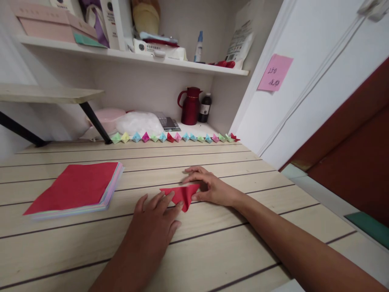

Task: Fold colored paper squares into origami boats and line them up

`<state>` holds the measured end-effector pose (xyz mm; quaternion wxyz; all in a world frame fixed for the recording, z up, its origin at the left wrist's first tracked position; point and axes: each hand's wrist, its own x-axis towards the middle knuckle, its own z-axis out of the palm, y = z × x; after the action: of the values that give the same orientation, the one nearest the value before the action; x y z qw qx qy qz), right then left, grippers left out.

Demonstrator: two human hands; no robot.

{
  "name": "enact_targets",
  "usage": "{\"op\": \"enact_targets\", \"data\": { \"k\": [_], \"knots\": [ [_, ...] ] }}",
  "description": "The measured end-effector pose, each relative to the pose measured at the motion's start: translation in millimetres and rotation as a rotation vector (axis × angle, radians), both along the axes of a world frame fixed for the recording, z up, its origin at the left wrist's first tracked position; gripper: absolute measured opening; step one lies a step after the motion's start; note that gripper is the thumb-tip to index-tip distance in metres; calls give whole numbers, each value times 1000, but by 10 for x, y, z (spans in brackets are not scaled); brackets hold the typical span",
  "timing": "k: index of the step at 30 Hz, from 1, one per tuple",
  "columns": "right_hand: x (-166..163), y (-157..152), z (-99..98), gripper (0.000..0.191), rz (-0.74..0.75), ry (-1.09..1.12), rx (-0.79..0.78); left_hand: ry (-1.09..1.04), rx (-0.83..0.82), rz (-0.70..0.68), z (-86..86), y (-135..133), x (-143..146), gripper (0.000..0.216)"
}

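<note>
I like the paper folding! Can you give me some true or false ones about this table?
1. The left hand and the right hand both touch the red folded paper. True.
2. The paper stack has a blue sheet on top. False: the top sheet is red.
3. A row of little folded shapes stands along the far edge of the table. True.
4. The jug is green. False: it is red.
5. The pink note lies on the table. False: it sticks to the white wall.

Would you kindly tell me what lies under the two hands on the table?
A folded red paper, pinned to the table by the left hand and right hand. Its corners beneath the fingertips are covered.
</note>
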<state>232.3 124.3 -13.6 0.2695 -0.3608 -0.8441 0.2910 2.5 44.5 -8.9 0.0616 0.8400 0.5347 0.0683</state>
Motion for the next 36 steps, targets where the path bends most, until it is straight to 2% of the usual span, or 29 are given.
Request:
{"op": "enact_targets", "data": {
  "k": [2, 4, 6, 10, 23, 36],
  "knots": [
    [59, -7, 37, 47, 110, 25, -41, -1, 1, -5, 5, -2, 4, 33],
    [109, -9, 61, 33, 193, 11, -69, 0, 2, -7, 9, -6, 6, 33],
    [141, -5, 67, 16, 214, -20, -79, 3, -6, -4, 15, -10, 6, 32],
    [145, 19, 48, 8, 200, -53, -70, -1, -19, -5, 38, -15, 9, 32],
    [-90, 5, -69, 21, -105, 23, 44, 8, -42, 0, 70, -22, 27, 34],
    [-182, 7, -111, 25, -187, 0, 94, -3, -26, -5, 55, -18, 20, 35]
  ]
}}
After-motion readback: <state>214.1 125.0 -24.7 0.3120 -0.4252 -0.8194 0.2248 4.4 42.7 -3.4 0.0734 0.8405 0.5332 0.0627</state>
